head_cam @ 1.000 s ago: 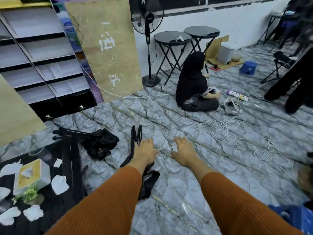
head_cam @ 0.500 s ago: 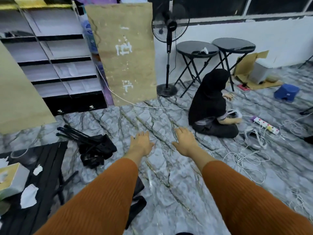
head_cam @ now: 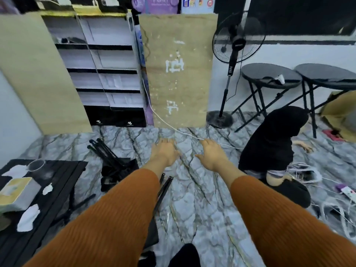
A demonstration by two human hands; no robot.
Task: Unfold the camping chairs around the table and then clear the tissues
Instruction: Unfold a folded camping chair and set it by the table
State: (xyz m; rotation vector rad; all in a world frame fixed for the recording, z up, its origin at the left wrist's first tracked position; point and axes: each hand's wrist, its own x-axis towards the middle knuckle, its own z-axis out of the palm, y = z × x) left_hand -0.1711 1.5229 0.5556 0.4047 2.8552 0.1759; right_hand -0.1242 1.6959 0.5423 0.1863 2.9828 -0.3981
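Your left hand (head_cam: pixel 164 154) and your right hand (head_cam: pixel 212 158) reach out in front of you. They are apart, with loose fingers, and hold nothing. A folded camping chair (head_cam: pixel 115 164) lies on the floor at 9 o'clock from your left hand. The poles of a second folded chair (head_cam: pixel 164 186) peek out beside your left sleeve. The black table (head_cam: pixel 57 176) is at 8 o'clock, with white tissues (head_cam: pixel 28 217) and a tissue box (head_cam: pixel 18 191) on top.

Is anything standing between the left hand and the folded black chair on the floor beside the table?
Nothing visible does. The left hand is open above bare floor, and the folded chair lies to its left with only floor between. A second chair shows under the left forearm.
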